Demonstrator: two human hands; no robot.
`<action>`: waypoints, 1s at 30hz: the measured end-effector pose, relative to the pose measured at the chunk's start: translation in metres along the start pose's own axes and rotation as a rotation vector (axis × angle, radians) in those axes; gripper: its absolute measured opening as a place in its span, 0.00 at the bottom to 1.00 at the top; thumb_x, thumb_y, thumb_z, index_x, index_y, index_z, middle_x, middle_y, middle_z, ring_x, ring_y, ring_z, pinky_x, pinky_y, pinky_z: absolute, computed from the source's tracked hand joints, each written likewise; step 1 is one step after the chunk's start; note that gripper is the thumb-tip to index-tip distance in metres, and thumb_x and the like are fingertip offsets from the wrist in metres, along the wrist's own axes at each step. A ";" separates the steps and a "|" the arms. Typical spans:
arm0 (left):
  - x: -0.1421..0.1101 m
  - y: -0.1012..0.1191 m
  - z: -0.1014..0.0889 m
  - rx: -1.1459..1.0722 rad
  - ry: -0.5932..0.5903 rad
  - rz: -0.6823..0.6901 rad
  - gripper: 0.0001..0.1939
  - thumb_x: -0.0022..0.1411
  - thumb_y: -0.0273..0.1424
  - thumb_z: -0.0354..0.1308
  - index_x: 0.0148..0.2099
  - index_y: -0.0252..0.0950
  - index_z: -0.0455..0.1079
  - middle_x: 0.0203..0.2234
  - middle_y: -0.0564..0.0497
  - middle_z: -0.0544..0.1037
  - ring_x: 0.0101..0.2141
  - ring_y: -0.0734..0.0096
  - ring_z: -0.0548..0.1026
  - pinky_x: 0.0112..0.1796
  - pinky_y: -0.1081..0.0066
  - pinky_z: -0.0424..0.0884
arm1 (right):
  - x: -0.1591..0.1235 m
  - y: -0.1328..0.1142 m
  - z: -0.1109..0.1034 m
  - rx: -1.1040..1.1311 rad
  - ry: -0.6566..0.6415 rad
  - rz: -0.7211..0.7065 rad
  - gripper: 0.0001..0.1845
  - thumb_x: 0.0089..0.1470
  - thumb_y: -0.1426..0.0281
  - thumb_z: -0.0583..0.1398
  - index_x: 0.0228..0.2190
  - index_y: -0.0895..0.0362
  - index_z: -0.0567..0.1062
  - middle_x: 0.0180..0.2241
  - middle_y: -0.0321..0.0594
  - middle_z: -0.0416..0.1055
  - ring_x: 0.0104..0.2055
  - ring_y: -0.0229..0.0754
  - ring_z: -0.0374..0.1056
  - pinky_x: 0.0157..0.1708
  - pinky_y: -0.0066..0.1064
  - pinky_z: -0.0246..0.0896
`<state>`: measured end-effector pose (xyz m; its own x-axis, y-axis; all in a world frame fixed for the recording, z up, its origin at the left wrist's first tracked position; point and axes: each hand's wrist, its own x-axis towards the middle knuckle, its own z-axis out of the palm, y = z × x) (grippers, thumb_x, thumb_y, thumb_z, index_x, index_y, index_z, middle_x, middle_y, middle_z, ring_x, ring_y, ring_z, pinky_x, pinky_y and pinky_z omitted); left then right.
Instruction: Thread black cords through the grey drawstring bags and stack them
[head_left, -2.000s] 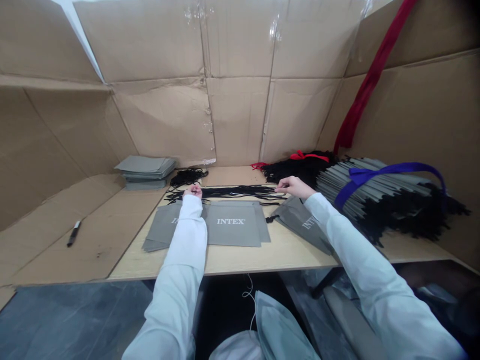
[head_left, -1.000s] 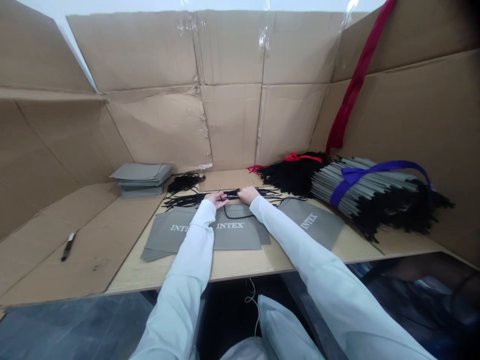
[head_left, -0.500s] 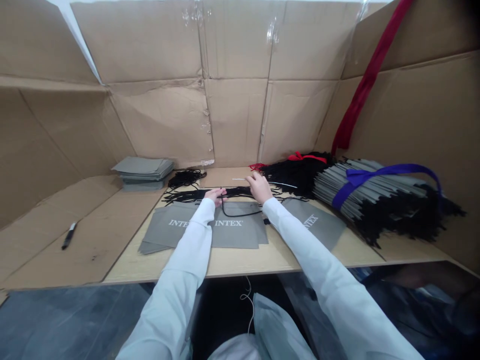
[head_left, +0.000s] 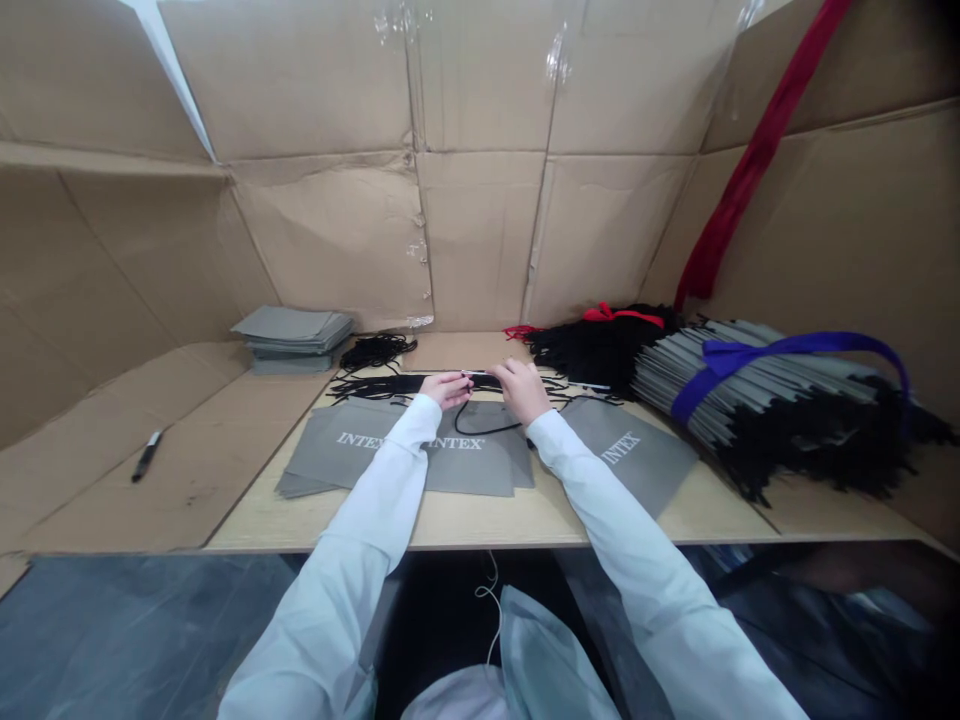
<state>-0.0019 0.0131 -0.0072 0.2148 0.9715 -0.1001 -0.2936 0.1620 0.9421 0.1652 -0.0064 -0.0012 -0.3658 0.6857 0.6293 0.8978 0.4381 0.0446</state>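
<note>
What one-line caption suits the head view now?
Left hand and right hand handle a thin pale rod and black cord beside gray INTEX bags, a ribbon-tied bundle at right.

Hands: two are working.
INTEX prints: three are showing.
Tied bundles: two are resting.
Marker pen: one is lying.
Wide red strap: one is hanging.

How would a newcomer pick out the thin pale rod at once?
On the table, at the far edge of the gray bags printed INTEX, find the right hand. The thin rod pokes out on both sides of it. Its pale color sets it apart from the black cords nearby.
</note>
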 end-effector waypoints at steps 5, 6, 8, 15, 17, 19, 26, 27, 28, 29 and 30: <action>0.002 0.001 -0.001 0.014 -0.026 0.003 0.07 0.46 0.21 0.57 0.32 0.29 0.68 0.22 0.49 0.73 0.23 0.78 0.72 0.31 0.74 0.68 | -0.003 0.003 0.004 -0.002 0.051 -0.001 0.15 0.50 0.74 0.48 0.38 0.52 0.69 0.30 0.41 0.63 0.35 0.40 0.54 0.36 0.32 0.39; 0.002 0.001 -0.002 0.017 -0.032 0.005 0.07 0.46 0.21 0.57 0.32 0.29 0.68 0.22 0.49 0.73 0.23 0.78 0.71 0.30 0.75 0.68 | -0.003 0.003 0.004 0.002 0.061 0.001 0.16 0.50 0.74 0.48 0.39 0.52 0.69 0.30 0.42 0.63 0.35 0.40 0.53 0.37 0.32 0.39; 0.002 0.001 -0.002 0.022 -0.042 0.006 0.07 0.46 0.22 0.57 0.32 0.29 0.68 0.22 0.49 0.73 0.23 0.78 0.71 0.28 0.76 0.67 | -0.004 0.002 0.004 0.016 0.080 0.004 0.16 0.50 0.74 0.48 0.40 0.52 0.68 0.31 0.42 0.63 0.36 0.40 0.53 0.37 0.32 0.39; 0.003 0.001 -0.003 0.014 -0.064 -0.025 0.08 0.45 0.24 0.58 0.33 0.30 0.69 0.23 0.49 0.73 0.23 0.77 0.71 0.25 0.78 0.67 | -0.006 0.000 0.006 0.097 0.138 0.002 0.16 0.51 0.73 0.48 0.39 0.52 0.69 0.31 0.41 0.64 0.35 0.39 0.54 0.36 0.31 0.40; 0.003 0.002 -0.003 0.008 -0.056 -0.021 0.08 0.45 0.24 0.58 0.33 0.30 0.69 0.23 0.49 0.73 0.23 0.77 0.71 0.24 0.78 0.67 | -0.006 0.001 0.007 0.119 0.150 -0.007 0.16 0.51 0.73 0.48 0.39 0.52 0.70 0.31 0.41 0.65 0.34 0.39 0.55 0.36 0.30 0.41; 0.003 0.002 -0.004 0.007 -0.050 -0.016 0.08 0.45 0.24 0.58 0.33 0.30 0.69 0.23 0.49 0.73 0.23 0.78 0.71 0.23 0.79 0.66 | -0.006 0.002 0.008 0.138 0.155 -0.018 0.16 0.51 0.73 0.47 0.38 0.52 0.70 0.31 0.40 0.65 0.34 0.38 0.55 0.36 0.30 0.41; 0.001 0.000 -0.001 -0.030 -0.028 0.046 0.08 0.43 0.20 0.59 0.31 0.27 0.69 0.22 0.48 0.73 0.23 0.76 0.72 0.31 0.75 0.68 | -0.005 0.005 0.011 0.163 0.157 -0.009 0.15 0.51 0.73 0.48 0.37 0.52 0.71 0.30 0.41 0.65 0.34 0.38 0.56 0.36 0.30 0.42; 0.001 -0.001 0.000 -0.047 -0.019 0.070 0.09 0.42 0.19 0.59 0.31 0.26 0.68 0.21 0.48 0.73 0.24 0.75 0.72 0.34 0.74 0.68 | -0.005 0.005 0.012 0.163 0.151 -0.006 0.15 0.51 0.73 0.48 0.37 0.52 0.71 0.30 0.41 0.65 0.34 0.38 0.56 0.36 0.30 0.42; 0.001 -0.001 0.000 -0.062 -0.012 0.094 0.10 0.41 0.18 0.59 0.31 0.26 0.68 0.22 0.48 0.73 0.24 0.75 0.73 0.36 0.73 0.68 | -0.005 0.005 0.012 0.161 0.142 -0.002 0.15 0.51 0.72 0.48 0.37 0.52 0.71 0.29 0.40 0.65 0.34 0.38 0.56 0.35 0.30 0.42; 0.001 -0.002 0.001 -0.074 -0.007 0.115 0.12 0.40 0.18 0.60 0.32 0.26 0.68 0.22 0.47 0.73 0.25 0.74 0.73 0.38 0.71 0.67 | -0.005 0.005 0.013 0.159 0.133 0.001 0.15 0.51 0.72 0.48 0.36 0.52 0.71 0.29 0.40 0.65 0.34 0.38 0.56 0.35 0.30 0.42; 0.001 -0.003 0.000 -0.082 -0.002 0.130 0.14 0.38 0.18 0.60 0.33 0.26 0.67 0.23 0.47 0.74 0.26 0.73 0.73 0.39 0.70 0.66 | -0.005 0.005 0.013 0.157 0.123 0.004 0.15 0.51 0.72 0.48 0.36 0.52 0.71 0.29 0.40 0.65 0.34 0.38 0.56 0.35 0.30 0.41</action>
<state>-0.0006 0.0140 -0.0097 0.1718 0.9849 0.0218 -0.3942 0.0485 0.9178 0.1682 -0.0004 -0.0143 -0.3206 0.6155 0.7200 0.8467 0.5270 -0.0736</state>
